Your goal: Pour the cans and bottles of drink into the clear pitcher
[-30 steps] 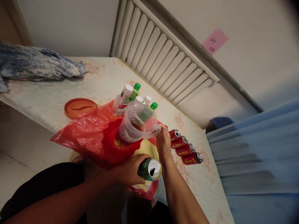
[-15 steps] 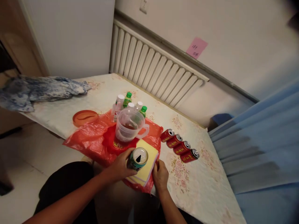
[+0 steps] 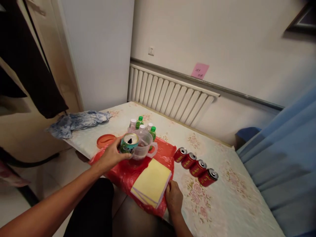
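Note:
My left hand [image 3: 112,153] is closed round an opened green drink can [image 3: 128,144], held upright and partly in front of a clear plastic measuring jug [image 3: 142,146]. Dark liquid shows in the jug. My right hand [image 3: 174,196] is closed at the right edge of a stack of yellow cloths or papers [image 3: 153,181]; what its fingers hold, if anything, is hidden. Under the stack and jug spreads a red plastic bag [image 3: 165,151]. Several opened red cans [image 3: 197,168] stand in a row to the right.
Bottles with green caps [image 3: 152,131] and white caps [image 3: 132,122] stand behind the jug. An orange lid [image 3: 106,140] lies left of it, with a blue patterned cloth [image 3: 84,121] farther off. A radiator [image 3: 168,92] lines the wall; a blue curtain [image 3: 276,158] hangs at right.
My left hand has carried the green can up and left, from over the yellow stack to beside the jug. My right hand stays at the stack's edge. The head view has tilted up.

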Available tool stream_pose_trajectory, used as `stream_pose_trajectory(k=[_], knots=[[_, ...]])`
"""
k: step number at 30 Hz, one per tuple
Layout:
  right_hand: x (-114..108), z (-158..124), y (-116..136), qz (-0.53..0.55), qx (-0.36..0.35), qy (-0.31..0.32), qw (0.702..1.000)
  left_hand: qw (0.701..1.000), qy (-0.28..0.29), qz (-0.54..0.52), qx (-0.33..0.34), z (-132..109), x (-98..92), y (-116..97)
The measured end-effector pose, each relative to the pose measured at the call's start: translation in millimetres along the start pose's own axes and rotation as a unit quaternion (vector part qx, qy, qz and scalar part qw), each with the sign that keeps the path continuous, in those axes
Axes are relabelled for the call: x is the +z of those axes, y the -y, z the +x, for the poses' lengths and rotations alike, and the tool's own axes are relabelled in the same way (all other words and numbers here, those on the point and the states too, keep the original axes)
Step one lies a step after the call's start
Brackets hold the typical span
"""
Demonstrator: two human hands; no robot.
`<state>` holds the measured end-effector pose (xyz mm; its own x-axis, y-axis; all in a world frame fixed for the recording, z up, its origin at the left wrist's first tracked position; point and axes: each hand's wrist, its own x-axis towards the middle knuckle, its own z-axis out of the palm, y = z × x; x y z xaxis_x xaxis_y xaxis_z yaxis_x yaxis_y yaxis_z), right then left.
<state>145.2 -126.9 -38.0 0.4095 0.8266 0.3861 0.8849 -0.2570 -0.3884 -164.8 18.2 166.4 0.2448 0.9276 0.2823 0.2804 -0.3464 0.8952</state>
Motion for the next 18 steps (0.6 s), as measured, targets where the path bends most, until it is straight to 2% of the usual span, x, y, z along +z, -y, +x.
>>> stream_pose_trajectory(k=[4, 7, 18], knots=[[0.5, 0.3, 1.5, -0.015, -0.009, -0.007, 1.000, 0.994, -0.018, 0.108, -0.015, 21.9, -20.7, -19.9], [0.3, 0.3, 2.2, -0.024, -0.015, -0.010, 1.000, 0.985, -0.022, 0.168, -0.028, 35.8, -27.6, -28.7], [-2.1, 0.4, 4.9, -0.030, -0.015, -0.010, 0.999, 0.964, 0.000, 0.265, 0.029, 69.8, -30.9, -26.1]])
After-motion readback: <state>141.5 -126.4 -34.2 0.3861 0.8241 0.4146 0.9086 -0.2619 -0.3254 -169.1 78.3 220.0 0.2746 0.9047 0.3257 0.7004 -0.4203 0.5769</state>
